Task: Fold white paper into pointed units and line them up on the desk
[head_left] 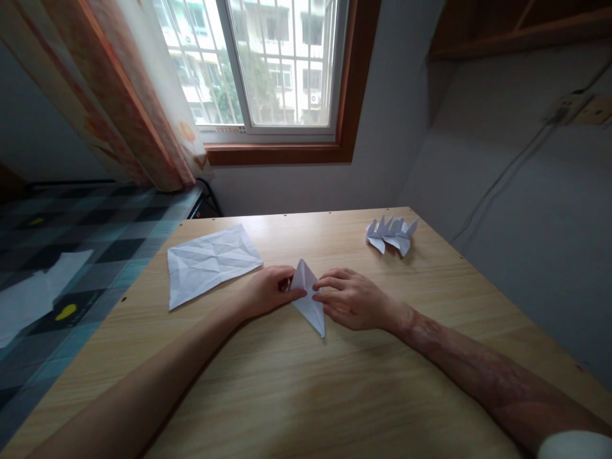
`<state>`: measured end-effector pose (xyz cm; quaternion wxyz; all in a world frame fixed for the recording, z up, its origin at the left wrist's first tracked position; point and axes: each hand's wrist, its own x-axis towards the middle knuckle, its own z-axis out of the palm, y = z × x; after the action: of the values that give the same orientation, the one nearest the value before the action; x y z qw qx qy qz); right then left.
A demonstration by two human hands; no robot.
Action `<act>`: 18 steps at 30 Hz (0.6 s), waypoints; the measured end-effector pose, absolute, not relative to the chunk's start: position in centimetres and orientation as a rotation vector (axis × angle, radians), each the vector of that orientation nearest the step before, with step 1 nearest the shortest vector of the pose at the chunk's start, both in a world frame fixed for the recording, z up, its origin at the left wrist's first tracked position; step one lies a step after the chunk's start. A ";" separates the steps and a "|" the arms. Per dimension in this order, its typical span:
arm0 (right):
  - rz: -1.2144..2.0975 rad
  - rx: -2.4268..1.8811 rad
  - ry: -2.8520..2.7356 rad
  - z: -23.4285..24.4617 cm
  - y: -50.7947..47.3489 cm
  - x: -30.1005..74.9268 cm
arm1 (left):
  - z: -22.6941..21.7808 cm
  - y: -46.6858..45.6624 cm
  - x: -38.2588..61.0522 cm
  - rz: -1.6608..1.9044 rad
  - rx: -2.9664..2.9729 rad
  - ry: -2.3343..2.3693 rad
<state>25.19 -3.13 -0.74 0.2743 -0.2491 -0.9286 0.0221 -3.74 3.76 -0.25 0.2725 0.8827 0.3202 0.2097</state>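
The folded paper lies near the middle of the table. It is a narrow white kite shape with its long point aimed at the near edge. I judge it feather-light and thin, stiff only along its creases, and quick to slide on the smooth wood. The layered upper part looks like the place to hold, since the fine tip would crumple.

My left hand is pinched closed on the upper left edge. My right hand has its fingertips against the right edge, but I cannot tell whether they clamp it or only press.

Toward the far left corner a creased sheet lies flat. Near the far right corner sits a cluster of small folded shapes.
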 end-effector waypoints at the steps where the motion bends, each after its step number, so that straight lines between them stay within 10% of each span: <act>1: 0.062 -0.675 -2.460 -0.8 -3.1 25.2 | -0.3 3.7 -3.7 0.579 2.411 0.846; 18: -0.025 -0.748 -2.388 -1.4 -2.7 25.5 | 0.5 2.3 -3.1 0.595 2.769 0.590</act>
<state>25.53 -2.74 -1.42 0.3139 -0.2839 -0.9060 -0.0094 -3.08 2.27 0.48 0.1239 0.9497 0.2023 0.2042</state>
